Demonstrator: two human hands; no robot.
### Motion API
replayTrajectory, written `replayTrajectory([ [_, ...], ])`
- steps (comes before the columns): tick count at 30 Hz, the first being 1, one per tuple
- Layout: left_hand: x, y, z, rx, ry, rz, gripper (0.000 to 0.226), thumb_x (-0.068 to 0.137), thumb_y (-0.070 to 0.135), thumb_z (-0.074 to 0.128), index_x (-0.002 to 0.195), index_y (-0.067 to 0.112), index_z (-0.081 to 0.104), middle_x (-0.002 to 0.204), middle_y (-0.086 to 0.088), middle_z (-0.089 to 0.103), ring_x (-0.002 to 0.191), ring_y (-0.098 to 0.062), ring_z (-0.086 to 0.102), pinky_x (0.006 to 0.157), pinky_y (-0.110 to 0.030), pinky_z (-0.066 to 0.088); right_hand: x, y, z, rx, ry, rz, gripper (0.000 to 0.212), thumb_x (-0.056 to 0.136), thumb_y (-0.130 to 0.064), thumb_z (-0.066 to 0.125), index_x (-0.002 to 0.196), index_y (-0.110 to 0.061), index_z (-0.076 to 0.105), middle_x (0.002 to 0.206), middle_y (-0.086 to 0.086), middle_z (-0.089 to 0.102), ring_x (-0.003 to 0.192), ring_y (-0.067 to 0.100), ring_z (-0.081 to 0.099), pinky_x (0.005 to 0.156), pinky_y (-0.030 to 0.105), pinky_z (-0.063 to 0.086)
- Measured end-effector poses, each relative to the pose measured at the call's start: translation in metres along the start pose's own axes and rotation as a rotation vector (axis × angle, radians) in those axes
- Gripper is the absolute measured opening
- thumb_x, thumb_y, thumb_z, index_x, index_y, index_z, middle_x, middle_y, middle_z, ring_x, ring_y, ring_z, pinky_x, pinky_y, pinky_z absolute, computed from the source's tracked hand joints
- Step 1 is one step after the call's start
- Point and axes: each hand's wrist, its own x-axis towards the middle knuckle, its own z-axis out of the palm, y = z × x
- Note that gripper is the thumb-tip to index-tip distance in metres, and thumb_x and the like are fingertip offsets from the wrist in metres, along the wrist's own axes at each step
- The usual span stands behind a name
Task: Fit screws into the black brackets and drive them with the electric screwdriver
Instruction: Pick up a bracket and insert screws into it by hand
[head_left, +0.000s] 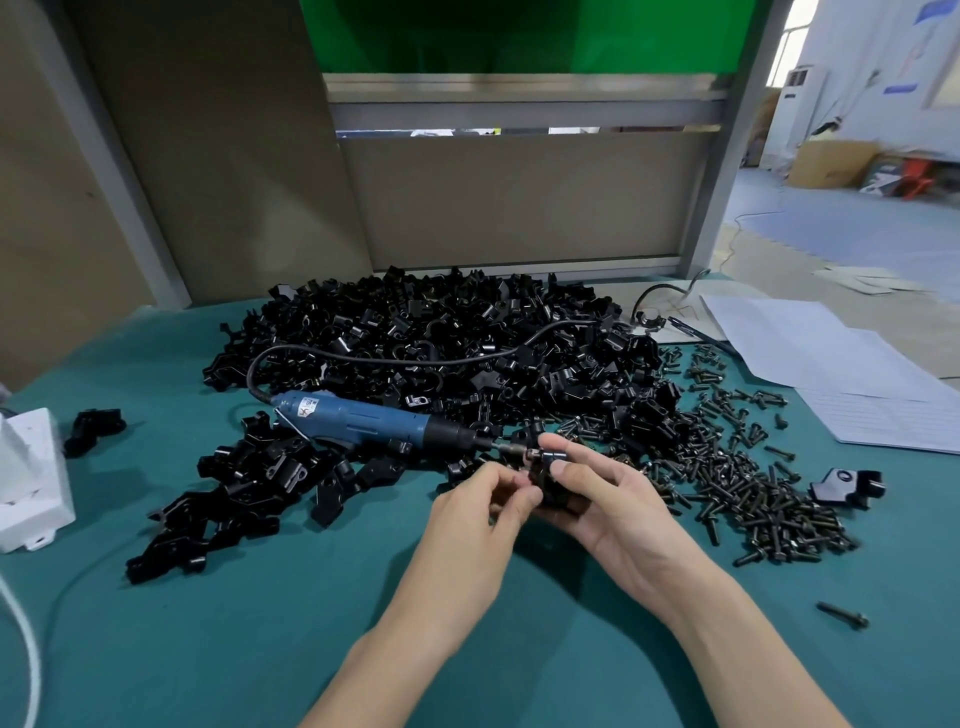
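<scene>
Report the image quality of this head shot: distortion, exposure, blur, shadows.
Head view: wide-angle distortion tilts the grey post inward; the window at top right is blown out and the room beyond it looks soft; the light is even, leaving only a faint shadow on the green mat beneath the left hand and right hand; the bracket they hold reads as a dark mass, its detail lost.

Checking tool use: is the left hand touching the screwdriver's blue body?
Apart. Head view: left hand pinches the held bracket; the screwdriver's blue body lies on the pile, a clear gap away.
</scene>
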Motion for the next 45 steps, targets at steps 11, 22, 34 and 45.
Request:
replayTrajectory([
  [11,-0.002,0.005,0.001,-0.003,0.001,0.027,0.018,0.098,0.051,0.055,0.092,0.035,0.060,0.084,0.026,0.065,0.069,0.002,0.055,0.062,-0.011,0.040,0.001,0.000,0.000,-0.022,0.075,-0.043,0.030,0.077,-0.013,0.078,0.107,-0.013,0.080,0.109,0.023,0.075,0.100,0.030,0.075,0.079,0.036,0.062],
  [22,0.002,0.004,-0.007,0.066,0.133,0.074,0.024,0.096,0.027,0.061,0.109,0.046,0.053,0.108,0.021,0.062,0.102,0.004,0.058,0.080,-0.007,0.042,0.006,0.001,-0.005,0.013,0.118,-0.058,0.036,0.074,-0.012,0.079,0.110,-0.007,0.076,0.111,0.022,0.076,0.094,0.029,0.077,0.074,0.036,0.063],
  [34,0.073,0.026,-0.091,-0.587,0.427,-0.850,0.024,0.101,0.016,0.053,0.119,0.010,0.039,0.123,-0.018,0.040,0.119,-0.040,0.053,0.081,-0.049,0.055,0.009,0.000,-0.010,0.076,0.136,-0.048,0.039,0.074,-0.010,0.080,0.112,-0.002,0.075,0.114,0.024,0.075,0.097,0.033,0.076,0.080,0.039,0.063],
  [45,0.117,0.009,-0.071,-0.372,0.464,-0.986,0.025,0.097,0.035,0.060,0.107,0.013,0.052,0.088,-0.006,0.053,0.053,-0.016,0.044,0.033,-0.017,0.042,0.007,-0.005,-0.010,0.118,0.198,-0.080,0.046,0.074,-0.013,0.079,0.117,0.000,0.072,0.110,0.025,0.075,0.094,0.030,0.076,0.078,0.041,0.064],
])
